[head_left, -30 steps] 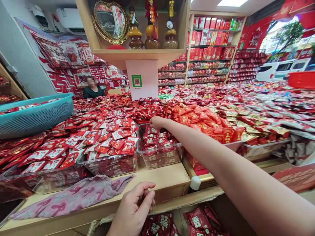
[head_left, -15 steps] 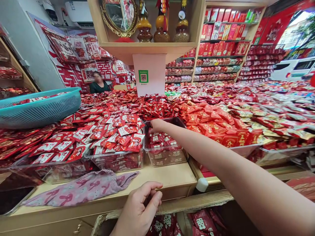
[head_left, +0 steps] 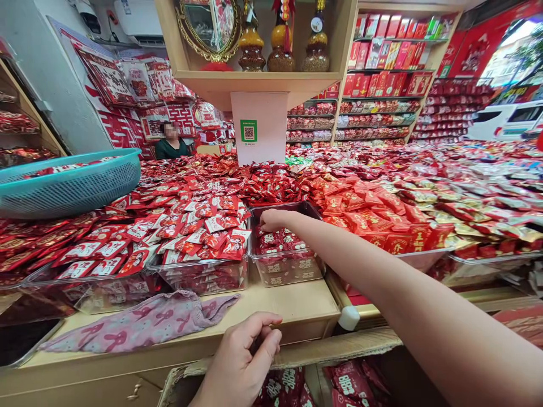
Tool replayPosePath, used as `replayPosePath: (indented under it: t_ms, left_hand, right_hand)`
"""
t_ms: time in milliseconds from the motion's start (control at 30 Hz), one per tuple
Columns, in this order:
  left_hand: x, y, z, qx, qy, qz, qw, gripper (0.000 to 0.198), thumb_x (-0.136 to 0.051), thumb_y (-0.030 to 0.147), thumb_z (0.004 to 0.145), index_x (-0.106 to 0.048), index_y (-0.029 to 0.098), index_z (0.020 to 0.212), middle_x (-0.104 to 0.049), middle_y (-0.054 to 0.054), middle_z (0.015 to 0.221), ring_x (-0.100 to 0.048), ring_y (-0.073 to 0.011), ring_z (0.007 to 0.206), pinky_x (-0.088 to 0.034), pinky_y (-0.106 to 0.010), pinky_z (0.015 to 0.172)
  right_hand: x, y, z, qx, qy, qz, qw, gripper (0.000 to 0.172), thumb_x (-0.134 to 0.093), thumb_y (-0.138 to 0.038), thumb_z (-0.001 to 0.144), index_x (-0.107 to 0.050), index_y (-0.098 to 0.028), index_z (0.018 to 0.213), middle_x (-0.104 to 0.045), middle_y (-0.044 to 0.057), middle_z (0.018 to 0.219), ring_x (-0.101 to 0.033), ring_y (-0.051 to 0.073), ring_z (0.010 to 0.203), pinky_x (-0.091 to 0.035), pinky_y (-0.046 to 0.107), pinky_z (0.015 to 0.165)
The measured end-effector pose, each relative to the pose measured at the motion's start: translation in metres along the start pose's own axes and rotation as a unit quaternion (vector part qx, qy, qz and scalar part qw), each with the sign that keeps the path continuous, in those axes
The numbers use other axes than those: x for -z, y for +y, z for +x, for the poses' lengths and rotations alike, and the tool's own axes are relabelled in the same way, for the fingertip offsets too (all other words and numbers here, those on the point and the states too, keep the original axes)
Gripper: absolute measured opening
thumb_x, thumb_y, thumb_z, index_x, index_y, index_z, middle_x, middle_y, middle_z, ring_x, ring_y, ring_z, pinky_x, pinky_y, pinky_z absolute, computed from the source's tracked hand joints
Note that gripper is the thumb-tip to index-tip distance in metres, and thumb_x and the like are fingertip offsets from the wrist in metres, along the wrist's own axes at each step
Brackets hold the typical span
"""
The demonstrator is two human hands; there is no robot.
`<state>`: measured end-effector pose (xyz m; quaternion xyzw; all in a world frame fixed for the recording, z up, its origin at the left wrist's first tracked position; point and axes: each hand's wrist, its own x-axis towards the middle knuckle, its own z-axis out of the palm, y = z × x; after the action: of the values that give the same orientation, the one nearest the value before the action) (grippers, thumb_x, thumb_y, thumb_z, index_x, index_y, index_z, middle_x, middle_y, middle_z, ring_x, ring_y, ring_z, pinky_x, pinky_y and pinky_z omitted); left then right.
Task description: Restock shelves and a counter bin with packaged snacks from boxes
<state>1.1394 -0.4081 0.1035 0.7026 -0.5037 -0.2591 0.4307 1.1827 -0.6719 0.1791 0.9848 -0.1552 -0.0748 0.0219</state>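
My right hand (head_left: 272,219) reaches into a clear plastic bin (head_left: 292,274) in the middle of the counter. Its fingers bend down onto dark red candy packets (head_left: 275,240) with pale lettering; the fingertips are mostly hidden, so a grip on any packet cannot be made out. Lower down, my left hand (head_left: 248,359) hovers over an open cardboard box (head_left: 335,351), loosely curled. A gap shows between thumb and forefinger, and nothing is visible in the hand. More dark red packets (head_left: 348,380) lie inside the box.
Heaped bins of red-and-white packets (head_left: 212,226) and orange-red packets (head_left: 369,220) flank the middle bin. A teal basket (head_left: 72,189) sits at left, a pink cloth (head_left: 139,325) on the counter edge. A shelf (head_left: 258,82) overhangs behind; a person (head_left: 172,147) is at the back.
My right hand has dipped slightly lower among the packets in the bin. The left hand keeps its curled pose; the whole view has shifted a little.
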Motion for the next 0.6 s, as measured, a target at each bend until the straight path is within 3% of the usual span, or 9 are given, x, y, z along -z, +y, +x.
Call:
replayPosePath:
  t_ms: [200, 367, 600]
  left_hand:
    - [0.000, 0.000, 0.000, 0.000, -0.005, 0.008, 1.000, 0.026, -0.046, 0.035, 0.080, -0.059, 0.021, 0.098, -0.062, -0.002, 0.070, -0.058, -0.0146, 0.065, -0.047, -0.022, 0.058]
    - [0.000, -0.002, 0.000, 0.002, -0.002, 0.005, 1.000, 0.026, -0.045, 0.037, 0.080, -0.059, 0.022, 0.097, -0.062, -0.003, 0.073, -0.059, -0.0151, 0.068, -0.048, -0.022, 0.062]
    - [-0.001, -0.002, 0.001, 0.004, -0.001, 0.009, 1.000, 0.026, -0.046, 0.037, 0.080, -0.059, 0.023, 0.097, -0.062, -0.001, 0.073, -0.059, -0.0149, 0.068, -0.047, -0.021, 0.060]
  right_hand:
    - [0.001, 0.010, 0.000, 0.017, -0.045, 0.020, 0.999, 0.047, -0.056, -0.018, 0.063, -0.056, -0.016, 0.110, -0.061, 0.005, 0.104, -0.058, 0.016, 0.082, -0.042, 0.020, 0.062]
    - [0.002, 0.019, -0.006, -0.028, -0.010, 0.000, 1.000, 0.054, -0.058, -0.019, 0.063, -0.047, -0.009, 0.115, -0.057, 0.012, 0.108, -0.056, 0.019, 0.089, -0.043, 0.023, 0.065]
    - [0.004, 0.031, -0.015, -0.072, -0.061, -0.051, 0.994, 0.049, -0.064, -0.006, 0.054, -0.057, -0.003, 0.102, -0.060, 0.017, 0.101, -0.057, 0.025, 0.093, -0.044, 0.029, 0.077]
